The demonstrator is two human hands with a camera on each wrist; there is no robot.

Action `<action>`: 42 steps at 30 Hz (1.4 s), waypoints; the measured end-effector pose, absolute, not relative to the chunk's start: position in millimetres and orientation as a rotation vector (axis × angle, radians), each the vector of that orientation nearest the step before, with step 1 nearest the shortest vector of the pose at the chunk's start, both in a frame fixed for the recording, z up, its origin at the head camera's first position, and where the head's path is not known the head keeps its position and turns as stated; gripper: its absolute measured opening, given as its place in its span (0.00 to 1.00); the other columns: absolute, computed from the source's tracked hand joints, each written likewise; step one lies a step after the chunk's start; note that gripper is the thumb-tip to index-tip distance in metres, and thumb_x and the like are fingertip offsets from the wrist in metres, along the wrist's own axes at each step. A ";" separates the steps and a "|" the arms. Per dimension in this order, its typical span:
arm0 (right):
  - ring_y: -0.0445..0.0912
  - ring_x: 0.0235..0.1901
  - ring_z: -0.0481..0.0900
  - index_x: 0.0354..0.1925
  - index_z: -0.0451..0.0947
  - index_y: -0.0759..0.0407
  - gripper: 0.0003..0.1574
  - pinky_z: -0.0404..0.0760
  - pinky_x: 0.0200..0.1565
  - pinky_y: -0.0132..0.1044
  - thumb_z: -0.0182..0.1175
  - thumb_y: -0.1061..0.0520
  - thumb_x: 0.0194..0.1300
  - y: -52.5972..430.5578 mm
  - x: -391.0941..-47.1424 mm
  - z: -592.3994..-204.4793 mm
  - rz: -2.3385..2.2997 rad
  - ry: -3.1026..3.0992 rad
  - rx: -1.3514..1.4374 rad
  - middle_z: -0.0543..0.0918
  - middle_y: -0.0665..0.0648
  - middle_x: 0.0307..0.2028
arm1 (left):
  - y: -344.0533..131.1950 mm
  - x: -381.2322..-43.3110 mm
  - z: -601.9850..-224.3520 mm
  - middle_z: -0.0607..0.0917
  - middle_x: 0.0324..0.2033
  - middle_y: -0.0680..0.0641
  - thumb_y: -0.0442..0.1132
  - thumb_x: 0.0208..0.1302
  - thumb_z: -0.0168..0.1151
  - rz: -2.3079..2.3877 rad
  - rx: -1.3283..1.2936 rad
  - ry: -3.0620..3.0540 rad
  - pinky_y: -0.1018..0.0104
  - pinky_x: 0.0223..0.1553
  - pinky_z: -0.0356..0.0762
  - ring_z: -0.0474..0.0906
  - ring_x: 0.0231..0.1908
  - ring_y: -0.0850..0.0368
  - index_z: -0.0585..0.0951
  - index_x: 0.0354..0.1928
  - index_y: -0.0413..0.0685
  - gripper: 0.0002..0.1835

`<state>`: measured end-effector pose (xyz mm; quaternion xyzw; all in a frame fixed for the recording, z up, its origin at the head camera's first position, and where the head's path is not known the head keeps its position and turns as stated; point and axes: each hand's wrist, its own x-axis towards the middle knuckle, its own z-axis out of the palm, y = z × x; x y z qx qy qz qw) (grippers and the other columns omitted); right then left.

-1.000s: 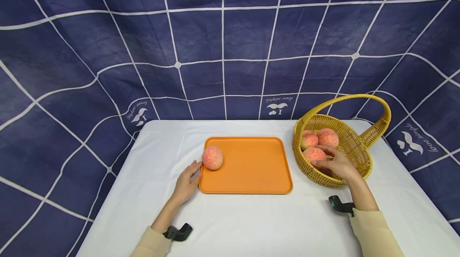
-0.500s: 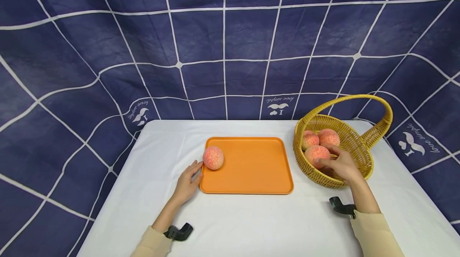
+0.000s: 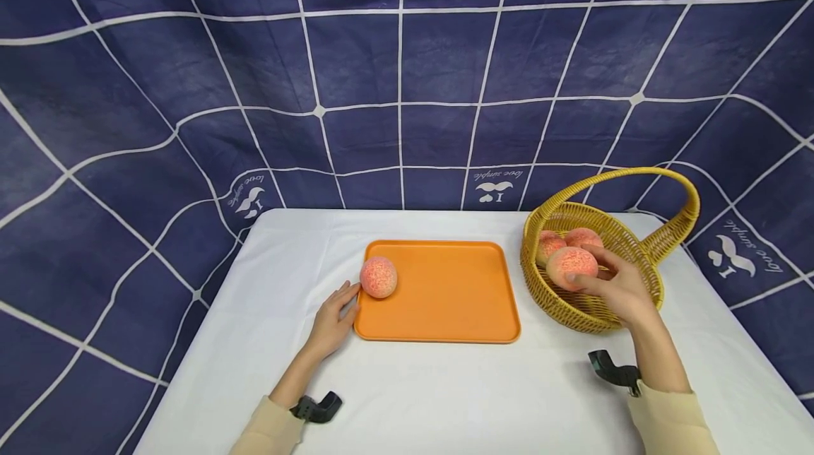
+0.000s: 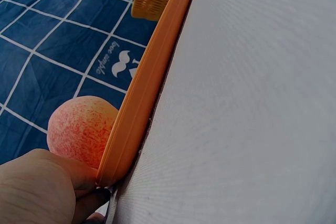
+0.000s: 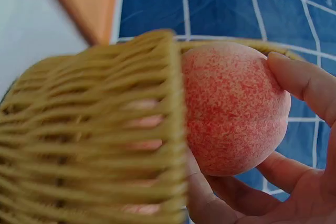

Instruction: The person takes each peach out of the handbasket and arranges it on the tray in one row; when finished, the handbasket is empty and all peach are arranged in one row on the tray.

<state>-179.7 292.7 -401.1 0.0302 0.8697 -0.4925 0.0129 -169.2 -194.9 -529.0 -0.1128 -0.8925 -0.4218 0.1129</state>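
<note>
A peach (image 3: 570,268) is held between the thumb and fingers of my right hand (image 3: 624,291), over the wicker basket (image 3: 548,305). In the right wrist view this peach (image 5: 233,111) shows just past the blurred basket wall (image 5: 105,135). Two more peaches, one on the left (image 3: 547,246) and one behind (image 3: 585,236), lie in the basket, partly hidden by the held one. My left hand (image 3: 332,321) touches the left edge of the orange tray (image 3: 451,292) with its fingers extended. Beside those fingertips, another peach (image 3: 378,276) sits on the tray's left side.
A tall arched handle (image 3: 636,171) rises over the basket. White cloth (image 3: 445,398) covers the table under tray and basket. Behind and at both sides hangs a dark blue curtain (image 3: 439,137) with white lines. Each wrist wears a black camera mount, the left one (image 3: 318,409) resting low.
My right hand has taken hold of the front peach in the basket and lifted it up and slightly right. My left hand and the peach on the tray stay in place.
</note>
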 end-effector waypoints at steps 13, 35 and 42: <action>0.30 0.44 0.75 0.68 0.67 0.64 0.41 0.81 0.41 0.22 0.69 0.58 0.59 258.3 -166.6 -378.7 -1.535 2.768 -0.189 0.72 0.60 0.61 | -195.6 -169.6 -524.7 0.73 0.66 0.36 0.32 0.68 0.57 -1.320 -0.269 -2.706 0.44 0.74 0.54 0.62 0.71 0.39 0.72 0.66 0.36 0.24; 0.53 0.46 0.80 0.64 0.71 0.65 0.42 0.80 0.45 0.32 0.71 0.61 0.50 145.9 -216.8 -410.4 -1.638 2.373 -0.460 0.77 0.67 0.58 | -195.7 -168.6 -523.0 0.73 0.65 0.37 0.33 0.69 0.56 -1.321 -0.275 -2.700 0.44 0.74 0.54 0.62 0.71 0.40 0.72 0.65 0.35 0.24; 0.48 0.39 0.82 0.64 0.71 0.66 0.42 0.83 0.39 0.31 0.70 0.61 0.50 116.4 -228.8 -422.5 -1.660 2.263 -0.437 0.80 0.67 0.53 | -195.9 -168.1 -522.7 0.73 0.65 0.36 0.32 0.69 0.56 -1.320 -0.271 -2.703 0.44 0.74 0.54 0.62 0.71 0.40 0.72 0.65 0.35 0.24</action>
